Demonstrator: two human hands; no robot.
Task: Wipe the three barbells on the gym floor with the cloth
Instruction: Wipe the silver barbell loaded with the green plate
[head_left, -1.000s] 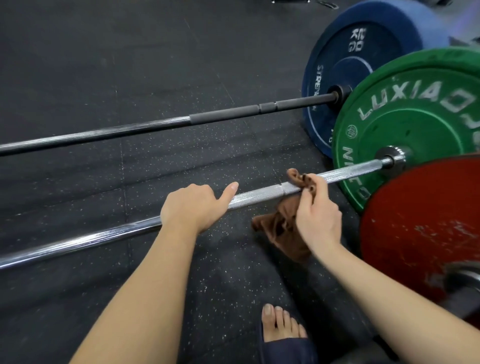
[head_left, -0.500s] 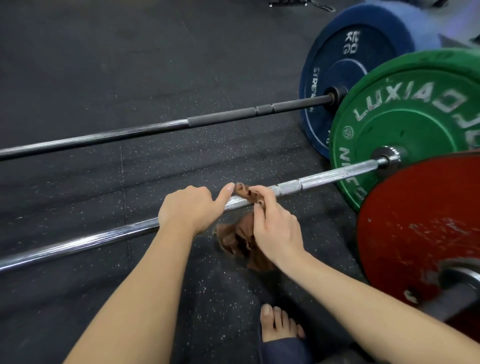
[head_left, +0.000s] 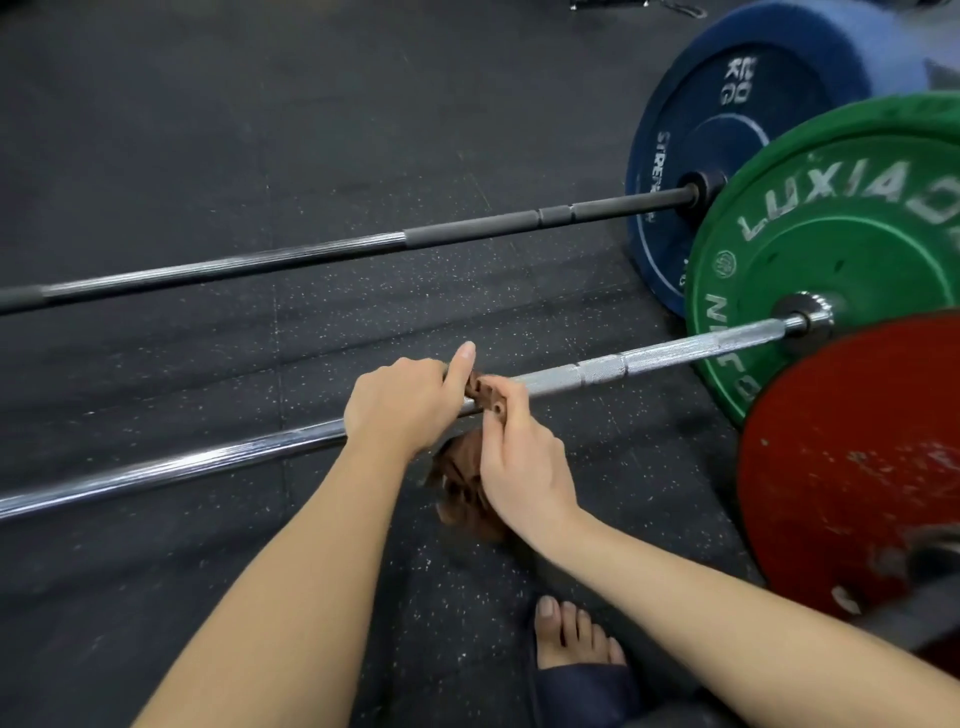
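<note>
Cloth: brown cloth (head_left: 462, 488), folded over the shaft of the middle barbell, its loose end hanging below the bar under the right wrist.
Middle barbell: chrome middle barbell (head_left: 649, 364) lying across the floor (head_left: 208, 130), running from the left edge up to a green plate (head_left: 831, 234) on the right.
Left grip: the left grip (head_left: 395, 410) is curled round the chrome shaft, thumb stretched out straight and lying just beside the cloth.
Right grip: the right grip (head_left: 524, 457) pinches the cloth against the shaft, directly right of the left thumb, close enough that the two nearly touch.
Far barbell: dark far barbell (head_left: 311, 252) lies roughly parallel beyond the chrome one, well apart from both hands, ending in a blue plate (head_left: 727, 130).
Near barbell: only a red plate (head_left: 857, 467) and a blurred bit of the near barbell (head_left: 935, 561) show at the right edge.
Foot: a bare foot (head_left: 571, 634) rests on the floor below the right forearm.
</note>
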